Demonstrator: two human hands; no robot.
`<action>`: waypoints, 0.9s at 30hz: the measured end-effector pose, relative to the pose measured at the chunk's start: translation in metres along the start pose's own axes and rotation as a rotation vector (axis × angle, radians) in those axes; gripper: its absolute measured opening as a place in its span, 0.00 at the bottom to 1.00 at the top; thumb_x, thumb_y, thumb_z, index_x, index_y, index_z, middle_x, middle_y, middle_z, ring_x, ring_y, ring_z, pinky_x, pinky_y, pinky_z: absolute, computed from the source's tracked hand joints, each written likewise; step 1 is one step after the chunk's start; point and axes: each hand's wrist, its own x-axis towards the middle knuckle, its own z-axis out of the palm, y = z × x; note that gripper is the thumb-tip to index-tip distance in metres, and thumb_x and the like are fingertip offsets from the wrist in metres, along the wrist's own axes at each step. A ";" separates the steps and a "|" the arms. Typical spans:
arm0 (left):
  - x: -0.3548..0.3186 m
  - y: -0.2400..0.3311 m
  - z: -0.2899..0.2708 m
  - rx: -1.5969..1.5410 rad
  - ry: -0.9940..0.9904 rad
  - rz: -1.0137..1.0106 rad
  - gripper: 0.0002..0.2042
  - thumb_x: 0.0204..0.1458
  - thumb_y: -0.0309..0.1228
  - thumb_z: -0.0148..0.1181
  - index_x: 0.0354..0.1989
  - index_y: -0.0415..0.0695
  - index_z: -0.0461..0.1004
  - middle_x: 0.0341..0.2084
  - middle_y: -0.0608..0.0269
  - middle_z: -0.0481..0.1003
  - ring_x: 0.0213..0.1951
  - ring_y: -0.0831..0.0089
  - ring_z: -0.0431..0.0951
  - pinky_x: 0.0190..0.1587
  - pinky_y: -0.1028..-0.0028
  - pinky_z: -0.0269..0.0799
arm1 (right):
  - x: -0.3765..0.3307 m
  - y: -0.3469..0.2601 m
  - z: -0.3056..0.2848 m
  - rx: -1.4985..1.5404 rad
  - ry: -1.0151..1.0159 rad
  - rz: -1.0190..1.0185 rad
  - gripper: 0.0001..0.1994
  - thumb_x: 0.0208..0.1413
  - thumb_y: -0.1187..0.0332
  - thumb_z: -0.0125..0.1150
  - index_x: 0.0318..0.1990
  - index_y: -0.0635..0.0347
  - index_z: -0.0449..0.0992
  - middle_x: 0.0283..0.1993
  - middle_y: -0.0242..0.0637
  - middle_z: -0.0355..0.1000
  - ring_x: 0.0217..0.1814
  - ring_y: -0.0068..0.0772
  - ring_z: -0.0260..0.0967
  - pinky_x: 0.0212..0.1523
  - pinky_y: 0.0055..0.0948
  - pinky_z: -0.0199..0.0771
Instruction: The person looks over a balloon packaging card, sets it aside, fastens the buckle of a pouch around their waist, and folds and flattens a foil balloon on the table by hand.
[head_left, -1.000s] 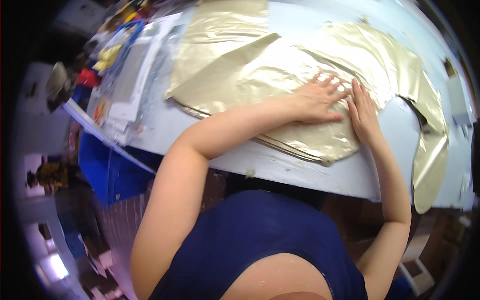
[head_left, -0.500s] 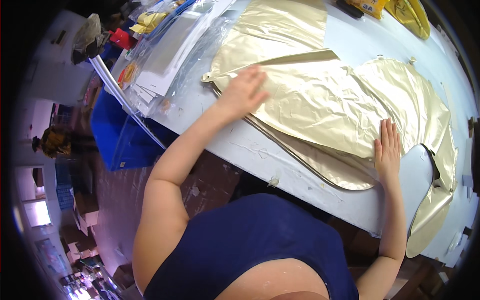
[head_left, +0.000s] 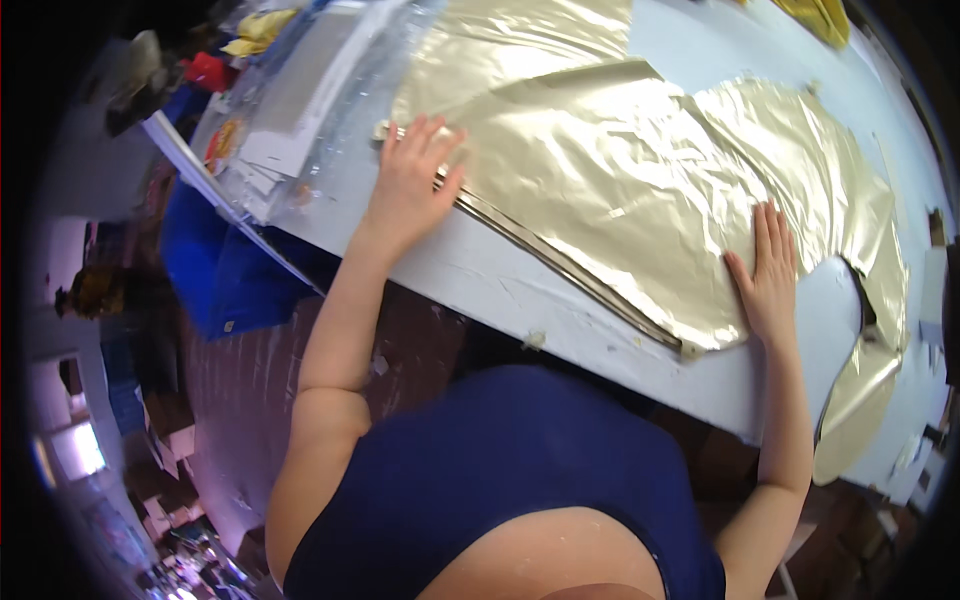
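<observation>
A large uninflated foil balloon (head_left: 600, 190), shiny pale gold and wrinkled, lies flat on the table. My left hand (head_left: 410, 190) rests at its left corner by a small tab (head_left: 382, 131), fingers spread over the edge and holding nothing. My right hand (head_left: 768, 280) lies open on the foil near its right side, fingers pointing away from me. Between the hands runs the near edge, where a thin darker strip of the lower layer (head_left: 560, 258) shows. A narrow gold arm of foil (head_left: 860, 420) curves toward me on the right, past my right hand.
Clear plastic bags and white sheets (head_left: 300, 100) lie at the table's left. A red object (head_left: 207, 72) and yellow packaging (head_left: 258, 32) are beyond them. A blue bin (head_left: 225, 265) stands beside the table (head_left: 480, 285). A yellow item (head_left: 820, 18) lies at the far right.
My left hand has moved left to the corner tab. The upper foil now reaches over the rounded lower layer that stuck out at the near edge. My right hand stays on the foil, its thumb spread wider.
</observation>
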 end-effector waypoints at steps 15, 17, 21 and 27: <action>0.100 0.184 0.059 -0.421 -0.095 0.774 0.25 0.57 0.35 0.56 0.64 0.47 0.63 0.64 0.53 0.61 0.67 0.56 0.57 0.67 0.61 0.55 | -0.004 0.004 0.008 0.006 0.040 0.040 0.41 0.58 0.37 0.45 0.70 0.57 0.52 0.74 0.44 0.47 0.77 0.43 0.37 0.75 0.39 0.34; 0.118 0.199 0.068 -0.388 -0.070 0.814 0.25 0.58 0.36 0.55 0.63 0.44 0.62 0.63 0.51 0.61 0.66 0.55 0.57 0.67 0.61 0.56 | -0.001 0.002 0.006 0.031 0.003 0.053 0.43 0.58 0.36 0.44 0.70 0.60 0.51 0.74 0.47 0.45 0.78 0.45 0.35 0.75 0.40 0.32; 0.155 0.228 0.087 -0.436 -0.038 0.762 0.24 0.59 0.36 0.54 0.63 0.43 0.62 0.63 0.50 0.60 0.66 0.52 0.57 0.67 0.61 0.55 | 0.000 0.002 0.006 0.017 -0.014 0.047 0.45 0.57 0.34 0.41 0.70 0.62 0.49 0.74 0.47 0.45 0.78 0.45 0.34 0.75 0.41 0.31; 0.171 0.243 0.113 -0.311 -0.073 0.728 0.26 0.62 0.47 0.45 0.65 0.46 0.60 0.65 0.51 0.59 0.68 0.56 0.55 0.69 0.60 0.47 | -0.004 0.013 0.006 0.197 0.080 0.041 0.39 0.57 0.41 0.51 0.67 0.61 0.57 0.72 0.47 0.51 0.76 0.46 0.40 0.73 0.42 0.39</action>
